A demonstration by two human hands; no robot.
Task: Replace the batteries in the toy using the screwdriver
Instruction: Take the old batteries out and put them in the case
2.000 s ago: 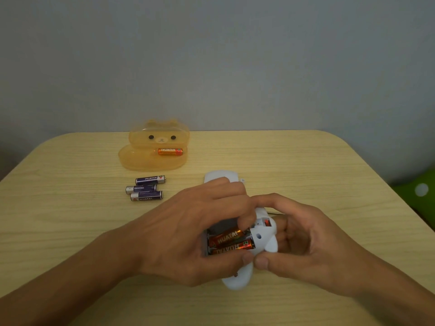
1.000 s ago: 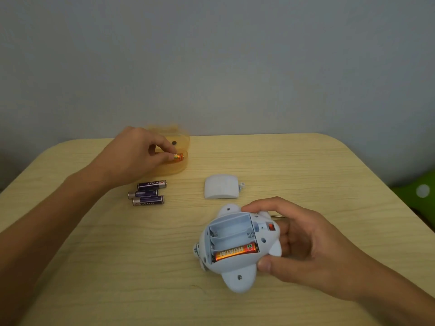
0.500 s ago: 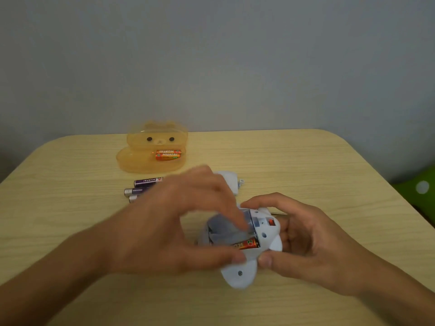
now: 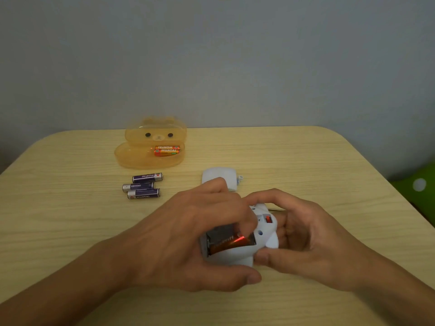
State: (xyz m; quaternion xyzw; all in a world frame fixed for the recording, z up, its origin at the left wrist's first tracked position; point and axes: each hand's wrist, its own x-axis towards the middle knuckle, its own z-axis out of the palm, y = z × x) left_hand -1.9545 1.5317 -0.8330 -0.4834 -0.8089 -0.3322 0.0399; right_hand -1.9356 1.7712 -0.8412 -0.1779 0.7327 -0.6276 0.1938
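Note:
The white toy [image 4: 267, 234] lies belly-up in the middle of the table, and my right hand [image 4: 313, 238] grips it from the right. My left hand [image 4: 188, 234] covers its left side, fingertips pressing an orange battery [image 4: 231, 242] into the open battery compartment. The rest of the compartment is hidden under my fingers. The white battery cover [image 4: 217, 175] lies just behind my hands. A thin metal shaft, probably the screwdriver [image 4: 277, 209], pokes out behind my right hand.
Three purple batteries [image 4: 143, 186] lie side by side to the left of the cover. Behind them stands an open orange bear-face case [image 4: 141, 158] with an orange battery [image 4: 167, 152] in it. The wooden table [image 4: 329, 165] ends at the wall.
My left hand came back from the orange case to the toy, and its fingers are now down in the compartment. My right hand has kept its hold on the toy.

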